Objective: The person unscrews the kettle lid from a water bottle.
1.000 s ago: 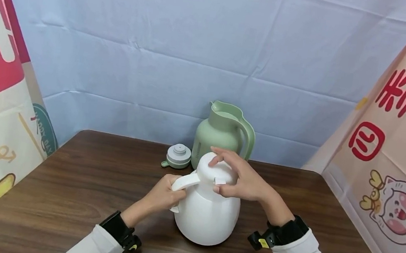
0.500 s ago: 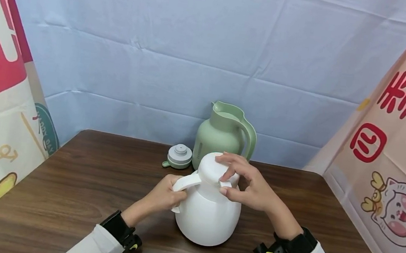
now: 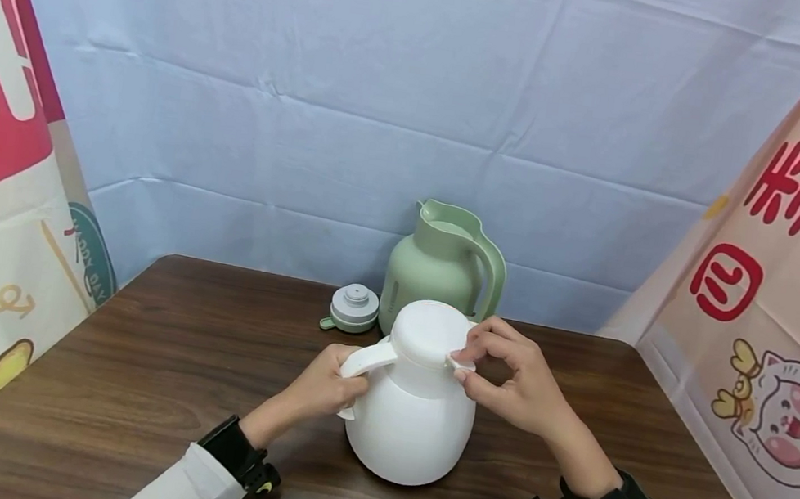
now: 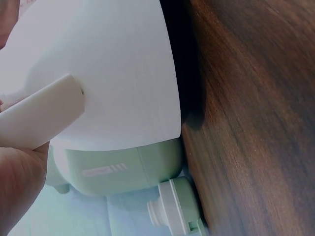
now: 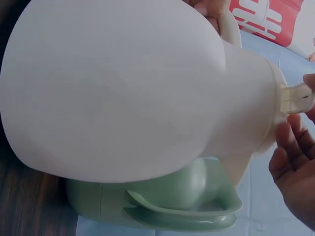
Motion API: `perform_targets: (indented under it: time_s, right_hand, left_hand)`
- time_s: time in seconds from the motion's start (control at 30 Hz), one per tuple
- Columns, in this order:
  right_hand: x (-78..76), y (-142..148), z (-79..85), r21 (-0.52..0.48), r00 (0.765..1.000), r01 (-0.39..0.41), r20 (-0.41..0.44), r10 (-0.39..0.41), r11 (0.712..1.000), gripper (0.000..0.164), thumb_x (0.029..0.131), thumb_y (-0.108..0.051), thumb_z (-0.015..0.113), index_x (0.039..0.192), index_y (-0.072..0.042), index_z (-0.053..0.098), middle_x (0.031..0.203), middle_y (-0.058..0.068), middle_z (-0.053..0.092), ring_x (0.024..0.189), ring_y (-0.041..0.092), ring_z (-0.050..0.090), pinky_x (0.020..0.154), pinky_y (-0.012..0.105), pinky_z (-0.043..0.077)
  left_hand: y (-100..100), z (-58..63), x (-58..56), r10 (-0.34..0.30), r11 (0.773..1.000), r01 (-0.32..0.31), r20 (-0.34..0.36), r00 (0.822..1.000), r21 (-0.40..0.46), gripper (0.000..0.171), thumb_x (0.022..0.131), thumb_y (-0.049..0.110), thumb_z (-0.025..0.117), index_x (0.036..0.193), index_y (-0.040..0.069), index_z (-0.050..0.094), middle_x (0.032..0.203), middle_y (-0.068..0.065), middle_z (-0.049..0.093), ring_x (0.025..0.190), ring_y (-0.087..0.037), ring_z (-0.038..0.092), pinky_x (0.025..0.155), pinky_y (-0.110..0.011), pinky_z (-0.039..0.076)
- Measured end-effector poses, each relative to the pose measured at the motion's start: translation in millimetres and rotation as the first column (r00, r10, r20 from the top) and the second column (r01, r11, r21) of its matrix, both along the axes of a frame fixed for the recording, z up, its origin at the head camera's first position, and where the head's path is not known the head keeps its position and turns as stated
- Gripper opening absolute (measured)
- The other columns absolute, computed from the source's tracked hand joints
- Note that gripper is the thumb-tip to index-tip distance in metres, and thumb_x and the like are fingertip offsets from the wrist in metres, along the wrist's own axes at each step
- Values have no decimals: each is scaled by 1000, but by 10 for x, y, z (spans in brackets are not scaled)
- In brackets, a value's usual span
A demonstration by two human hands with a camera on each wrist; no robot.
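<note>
A white thermos jug (image 3: pixel 408 440) stands upright on the brown wooden table (image 3: pixel 193 374). My left hand (image 3: pixel 322 380) grips its handle (image 3: pixel 368 359) on the left side, fingers wrapped round it. The domed white lid (image 3: pixel 428 331) sits on the jug's neck, with a small tab (image 3: pixel 459 363) jutting from its right front. My right hand (image 3: pixel 514 378) pinches that tab between thumb and fingers. In the right wrist view the tab (image 5: pixel 298 98) shows up close beside the fingers, while the jug's pouring spout (image 5: pixel 236 167) points away towards the back.
Right behind the white jug stands a green jug (image 3: pixel 423 273) without a lid, its handle to the right. A grey and green stopper (image 3: pixel 354 308) lies left of it. Pale blue cloth (image 3: pixel 312 108) hangs behind the table; printed banners (image 3: pixel 767 341) flank it.
The lid's tab has swung to the right round the neck, my right hand moving right with it, and the fingertips have drawn off the lid's top. My left hand stays on the handle.
</note>
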State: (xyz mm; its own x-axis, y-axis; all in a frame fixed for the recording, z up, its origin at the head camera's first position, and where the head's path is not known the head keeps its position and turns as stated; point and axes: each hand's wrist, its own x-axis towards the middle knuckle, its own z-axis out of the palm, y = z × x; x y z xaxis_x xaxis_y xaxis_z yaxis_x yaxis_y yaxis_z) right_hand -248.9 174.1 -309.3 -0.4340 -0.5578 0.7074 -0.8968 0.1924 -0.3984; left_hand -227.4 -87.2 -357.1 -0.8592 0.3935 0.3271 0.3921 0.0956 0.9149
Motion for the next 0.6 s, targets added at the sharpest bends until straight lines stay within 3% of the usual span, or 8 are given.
perform_targets:
  time_s: [0.2,0.33,0.47,0.6]
  right_hand:
    - [-23,94,20,-6,998,-37,49,37,999,26,70,12,68,86,-9,70,90,4,57,71,17,50,55,24,43]
    - [-71,168,15,-39,987,-94,128,98,995,28,71,18,66,89,-3,69,93,10,57,75,16,51,54,25,44]
    - [-130,232,11,-108,953,-144,253,168,984,28,73,21,62,93,2,68,96,15,58,76,16,54,53,24,44]
    - [-199,295,18,-145,894,-144,405,191,979,24,77,18,59,97,6,67,95,13,60,76,17,60,60,29,52]
  left_hand:
    - [-4,-8,5,-10,1000,10,1,1000,3,29,73,-14,46,98,-11,62,66,-3,49,55,-14,47,50,-27,42]
    - [-3,-14,-1,-18,1000,18,-2,1000,4,31,73,-13,46,99,-11,62,63,-1,47,51,-11,44,49,-26,40]
    - [-6,-15,-3,-26,1000,26,6,1000,9,29,74,-13,46,98,-11,62,61,-1,45,49,-10,42,47,-26,38]
    - [-9,-11,-5,-31,999,30,10,999,14,27,74,-13,46,97,-10,61,61,-1,45,48,-10,41,47,-26,38]
